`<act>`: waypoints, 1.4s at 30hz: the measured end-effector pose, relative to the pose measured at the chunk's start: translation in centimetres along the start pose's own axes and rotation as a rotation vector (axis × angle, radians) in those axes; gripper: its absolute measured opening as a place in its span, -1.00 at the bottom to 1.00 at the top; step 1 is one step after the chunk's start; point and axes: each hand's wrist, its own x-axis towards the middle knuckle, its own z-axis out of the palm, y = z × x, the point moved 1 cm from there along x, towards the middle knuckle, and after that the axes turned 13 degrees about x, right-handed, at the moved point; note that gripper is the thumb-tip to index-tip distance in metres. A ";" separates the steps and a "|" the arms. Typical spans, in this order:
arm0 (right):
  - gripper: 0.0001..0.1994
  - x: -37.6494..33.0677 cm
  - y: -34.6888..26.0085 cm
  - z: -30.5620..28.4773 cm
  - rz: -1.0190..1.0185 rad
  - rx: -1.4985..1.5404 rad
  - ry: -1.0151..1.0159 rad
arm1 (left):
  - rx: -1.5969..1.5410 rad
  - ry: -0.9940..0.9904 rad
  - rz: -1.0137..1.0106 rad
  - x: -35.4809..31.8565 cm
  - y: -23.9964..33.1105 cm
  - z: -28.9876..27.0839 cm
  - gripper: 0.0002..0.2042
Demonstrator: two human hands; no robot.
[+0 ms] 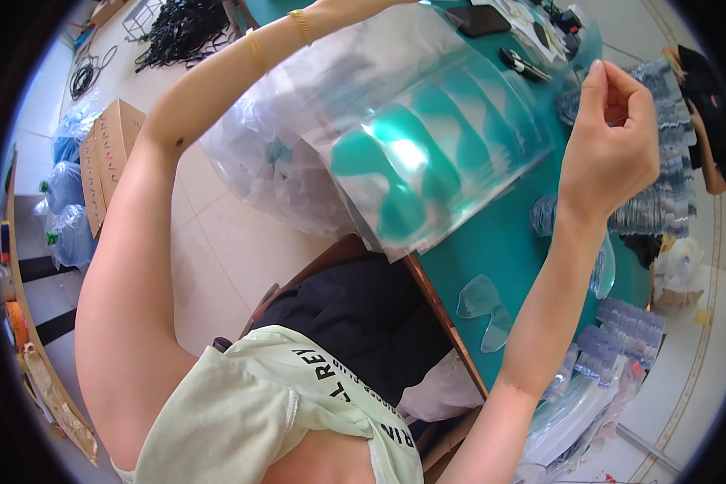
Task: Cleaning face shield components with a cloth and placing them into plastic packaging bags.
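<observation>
My right hand [613,145] is raised over the right side of the table, thumb and fingertips pinched on a thin, bluish clear plastic film [586,55]. My left arm reaches across the top; only part of my left hand [359,6] shows at the upper edge, its fingers out of sight. Between my arms lies a stack of silvery plastic sheets [460,214] with goggle-lens-shaped cutouts, through which green shows. It hangs over the table's left edge. A loose clear goggle lens [486,310] rests on the green tabletop [452,262] beside my right forearm.
Stacked clear lenses [653,214] line the table's right side. A black phone [482,22] and a cutter [524,64] lie at the far end. A bag of clear scraps [274,161] stands left of the table, near a cardboard box [109,157]. Another person's arm [706,153] shows at far right.
</observation>
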 end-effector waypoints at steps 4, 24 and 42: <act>-0.89 -2.2 -1.2 -1.4 -0.530 -0.194 -0.062 | -1.346 -0.504 -0.599 -5.5 12.7 -0.2 -0.76; -0.79 -27.3 -5.9 -23.1 1.200 0.531 0.295 | -1.065 -1.108 -0.327 -23.7 21.4 7.2 -0.90; -0.78 -26.6 -1.8 -21.3 1.452 0.163 0.102 | -0.269 -0.771 -0.392 -23.1 23.6 11.0 -0.56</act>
